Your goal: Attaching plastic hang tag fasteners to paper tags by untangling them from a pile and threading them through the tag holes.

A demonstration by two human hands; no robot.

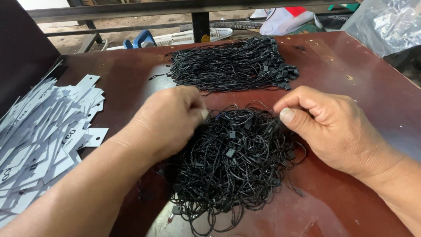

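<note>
A tangled heap of black string loops with small black plastic locks [232, 162] lies on the dark red table [351, 66] right in front of me. My left hand [169, 120] rests on the heap's left edge, fingertips pinched on a strand. At the heap's upper right, my right hand [329, 123] has thumb and forefinger pinched together on strands. Farther back lies a neat bundle of the same black strings [232, 63], laid straight with their locks at the right end.
A wide pile of white paper hang tags [39, 136] with punched holes covers the table's left side. Clear plastic bags [386, 22] sit at the far right corner. A dark metal rail [175, 8] runs behind the table.
</note>
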